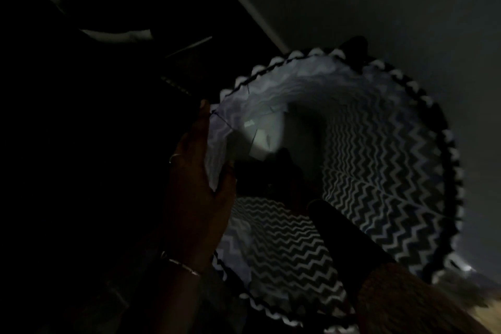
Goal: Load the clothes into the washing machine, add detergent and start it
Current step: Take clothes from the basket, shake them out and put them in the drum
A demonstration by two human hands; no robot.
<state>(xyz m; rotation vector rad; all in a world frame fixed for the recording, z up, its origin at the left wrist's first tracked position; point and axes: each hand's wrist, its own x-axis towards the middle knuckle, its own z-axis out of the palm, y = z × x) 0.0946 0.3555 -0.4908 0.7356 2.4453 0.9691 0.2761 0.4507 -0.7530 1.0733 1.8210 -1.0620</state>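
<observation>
The scene is very dark. A round laundry basket with a black-and-white zigzag lining and a braided rim fills the middle and right. My left hand grips the basket's left rim, thumb inside and fingers outside. My right arm reaches down into the basket from the lower right. My right hand is only a dark shape deep inside, at a dark garment. A pale cloth lies at the bottom beside it. How the right fingers lie is hidden. No washing machine or detergent is visible.
A pale wall stands behind the basket, with a light skirting strip running diagonally at the upper middle. The left half of the view is almost black. A patch of lighter floor shows at the lower right.
</observation>
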